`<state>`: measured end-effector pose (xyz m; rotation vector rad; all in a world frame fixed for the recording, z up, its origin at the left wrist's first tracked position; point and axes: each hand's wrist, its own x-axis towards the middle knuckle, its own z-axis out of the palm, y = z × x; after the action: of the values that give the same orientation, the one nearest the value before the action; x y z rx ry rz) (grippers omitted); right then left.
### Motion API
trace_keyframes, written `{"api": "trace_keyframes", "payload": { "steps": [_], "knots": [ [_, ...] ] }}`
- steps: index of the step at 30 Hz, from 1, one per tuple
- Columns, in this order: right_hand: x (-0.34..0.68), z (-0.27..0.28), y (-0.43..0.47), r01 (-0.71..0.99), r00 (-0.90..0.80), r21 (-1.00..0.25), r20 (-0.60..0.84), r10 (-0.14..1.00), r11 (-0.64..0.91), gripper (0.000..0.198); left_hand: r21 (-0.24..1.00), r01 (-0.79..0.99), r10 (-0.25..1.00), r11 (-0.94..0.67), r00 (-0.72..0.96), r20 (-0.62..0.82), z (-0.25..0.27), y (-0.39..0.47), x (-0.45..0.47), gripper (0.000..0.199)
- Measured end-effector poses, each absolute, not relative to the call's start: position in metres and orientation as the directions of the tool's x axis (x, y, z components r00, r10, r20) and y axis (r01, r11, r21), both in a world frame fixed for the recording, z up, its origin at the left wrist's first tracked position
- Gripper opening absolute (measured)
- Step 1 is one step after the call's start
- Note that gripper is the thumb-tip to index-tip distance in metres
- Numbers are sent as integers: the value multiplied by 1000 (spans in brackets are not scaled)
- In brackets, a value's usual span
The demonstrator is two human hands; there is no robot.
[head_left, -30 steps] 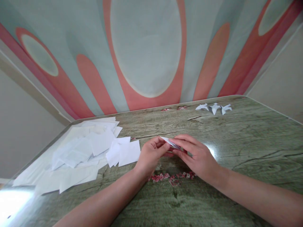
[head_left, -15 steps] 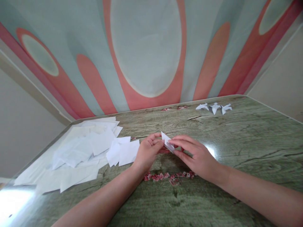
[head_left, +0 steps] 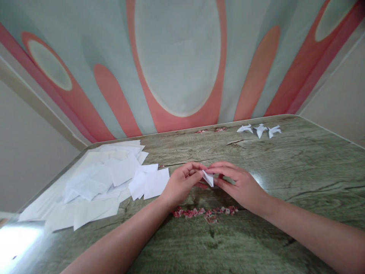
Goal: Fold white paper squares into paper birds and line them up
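Observation:
Between my two hands, above the middle of the table, is a small piece of folded white paper (head_left: 208, 178), narrow and pointed in outline. My left hand (head_left: 184, 183) pinches its left edge between thumb and fingers. My right hand (head_left: 238, 184) has its fingertips on the paper's top and right edges, with the index finger reaching over toward the left fingertips. Part of the paper is hidden behind the fingers. Loose white paper squares (head_left: 156, 183) lie just left of my left hand.
A large spread of white paper sheets (head_left: 97, 182) covers the left side of the wood-grain table (head_left: 256, 243). Three folded white paper birds (head_left: 260, 130) stand in a row at the back right. A patterned wall covering (head_left: 176, 57) rises behind the table's far edge.
The folded paper has turned in my fingers, its point now facing down instead of up. Both hands have come closer together, their fingertips now meeting at its top.

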<state>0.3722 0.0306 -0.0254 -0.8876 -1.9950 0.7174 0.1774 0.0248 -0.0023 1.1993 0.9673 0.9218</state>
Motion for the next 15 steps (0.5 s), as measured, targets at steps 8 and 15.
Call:
{"api": "trace_keyframes", "payload": {
  "steps": [8, 15],
  "knots": [
    [374, -23, 32, 310, -407, -772, 420, 811, 555, 26, 987, -27, 920, 159, 367, -138, -6, 29, 171, 33],
    [374, -20, 30, 317, -382, -791, 399, 834, 523, 26, 984, -57, 924, 166, 356, -135, -4, 29, 172, 31]
  ]
}}
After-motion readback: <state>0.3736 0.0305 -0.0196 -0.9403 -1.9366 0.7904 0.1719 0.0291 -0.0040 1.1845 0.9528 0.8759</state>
